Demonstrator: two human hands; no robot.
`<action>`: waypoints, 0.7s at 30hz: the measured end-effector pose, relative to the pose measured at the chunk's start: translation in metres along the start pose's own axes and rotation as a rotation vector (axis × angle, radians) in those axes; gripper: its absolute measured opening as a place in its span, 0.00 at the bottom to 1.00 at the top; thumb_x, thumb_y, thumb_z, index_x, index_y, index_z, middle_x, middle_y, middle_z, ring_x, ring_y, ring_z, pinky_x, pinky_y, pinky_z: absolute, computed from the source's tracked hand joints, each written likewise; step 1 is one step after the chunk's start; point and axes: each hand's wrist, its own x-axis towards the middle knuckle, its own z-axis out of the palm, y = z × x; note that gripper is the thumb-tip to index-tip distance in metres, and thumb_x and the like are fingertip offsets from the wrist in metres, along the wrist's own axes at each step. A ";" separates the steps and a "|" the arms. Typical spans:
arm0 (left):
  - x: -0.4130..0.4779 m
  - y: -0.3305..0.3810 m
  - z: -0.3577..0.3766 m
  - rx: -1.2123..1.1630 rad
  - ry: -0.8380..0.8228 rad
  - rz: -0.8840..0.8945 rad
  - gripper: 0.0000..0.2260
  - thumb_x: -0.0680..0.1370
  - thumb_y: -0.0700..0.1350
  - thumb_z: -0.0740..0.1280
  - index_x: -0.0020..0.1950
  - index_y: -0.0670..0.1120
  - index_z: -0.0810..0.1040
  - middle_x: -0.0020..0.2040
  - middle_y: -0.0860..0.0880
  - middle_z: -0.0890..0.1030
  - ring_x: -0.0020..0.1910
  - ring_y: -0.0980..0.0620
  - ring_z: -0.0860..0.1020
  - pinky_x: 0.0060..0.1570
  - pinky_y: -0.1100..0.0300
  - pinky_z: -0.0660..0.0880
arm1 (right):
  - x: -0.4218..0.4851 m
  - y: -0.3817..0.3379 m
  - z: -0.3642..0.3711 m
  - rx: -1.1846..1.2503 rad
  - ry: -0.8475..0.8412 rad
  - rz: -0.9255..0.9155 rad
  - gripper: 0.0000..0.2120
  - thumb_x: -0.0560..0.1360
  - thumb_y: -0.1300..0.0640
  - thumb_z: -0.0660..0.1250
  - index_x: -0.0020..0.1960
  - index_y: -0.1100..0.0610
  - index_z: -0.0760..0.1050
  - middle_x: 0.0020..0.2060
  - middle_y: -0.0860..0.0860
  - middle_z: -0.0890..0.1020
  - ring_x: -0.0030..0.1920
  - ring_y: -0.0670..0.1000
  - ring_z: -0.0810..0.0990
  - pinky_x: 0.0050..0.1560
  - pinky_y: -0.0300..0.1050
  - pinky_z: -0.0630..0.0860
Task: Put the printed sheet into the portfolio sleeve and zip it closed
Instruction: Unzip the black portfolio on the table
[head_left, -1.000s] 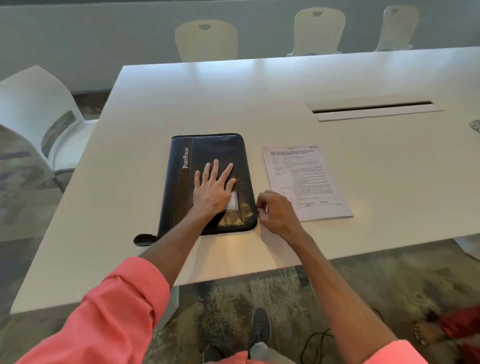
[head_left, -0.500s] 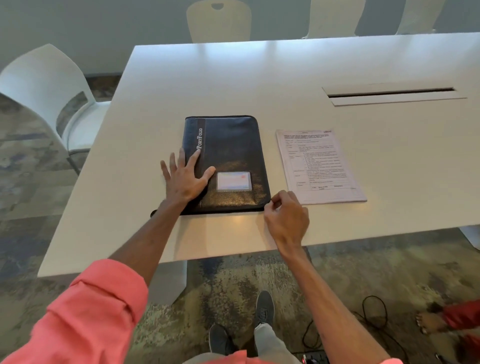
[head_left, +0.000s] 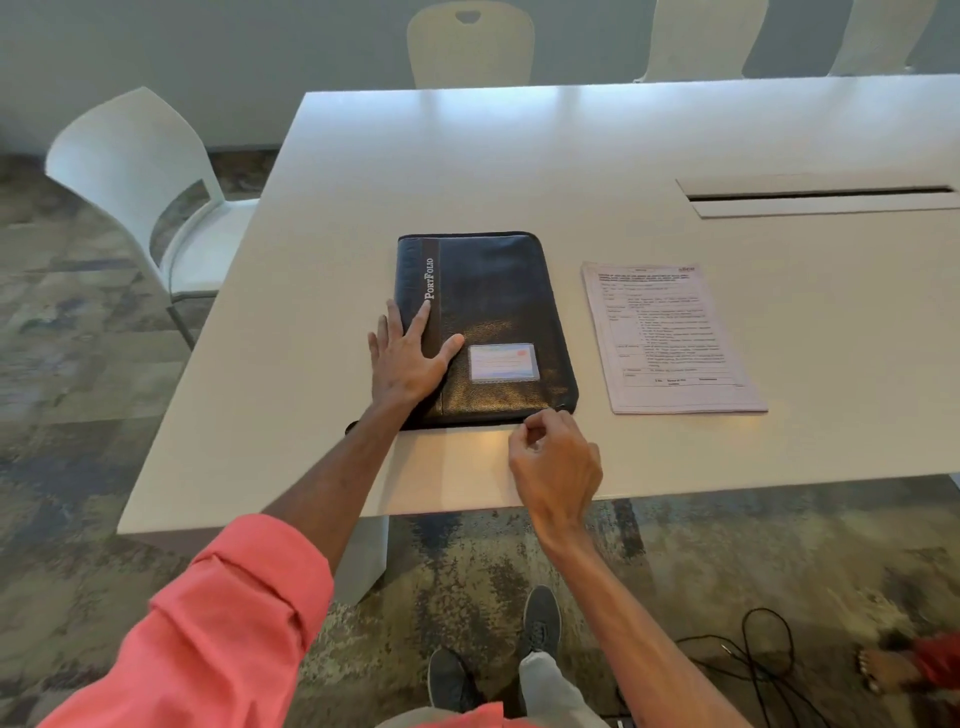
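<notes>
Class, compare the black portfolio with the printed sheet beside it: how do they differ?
The portfolio is dark and thick; the printed sheet is white and thin. The portfolio has the left hand resting on it; the sheet lies untouched. Both lie flat on the table.

Soft, fairly bright daylight falls evenly. Pale glare bands streak the far edge of the table (head_left: 519, 156), and a warm bright patch lies by its near edge. The portfolio (head_left: 498, 291) shines on its near half (grain washed out there). Shadows are faint. Wide-angle bending curves the table's edges. The print on the sheet (head_left: 670, 338) is unreadably soft, and the picture's bottom-right corner is smeared.
</notes>
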 end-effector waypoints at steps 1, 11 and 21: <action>-0.001 0.001 0.001 0.004 -0.007 -0.002 0.37 0.84 0.70 0.60 0.90 0.58 0.53 0.90 0.43 0.40 0.89 0.41 0.42 0.87 0.41 0.40 | -0.002 -0.005 0.003 0.002 -0.012 -0.014 0.02 0.78 0.53 0.75 0.49 0.50 0.83 0.44 0.43 0.84 0.38 0.48 0.82 0.52 0.52 0.79; 0.006 -0.015 -0.016 -0.197 -0.240 0.016 0.33 0.90 0.54 0.61 0.90 0.55 0.47 0.87 0.44 0.28 0.87 0.41 0.30 0.85 0.43 0.34 | -0.033 -0.057 0.039 0.024 -0.119 -0.150 0.02 0.80 0.50 0.74 0.51 0.47 0.85 0.45 0.42 0.85 0.39 0.46 0.82 0.50 0.50 0.77; 0.005 -0.017 -0.013 -0.177 -0.259 0.039 0.33 0.91 0.54 0.58 0.90 0.52 0.42 0.86 0.41 0.26 0.85 0.41 0.27 0.83 0.43 0.31 | -0.046 -0.082 0.059 0.084 -0.156 -0.190 0.04 0.79 0.54 0.75 0.53 0.52 0.85 0.48 0.44 0.85 0.42 0.47 0.82 0.54 0.48 0.77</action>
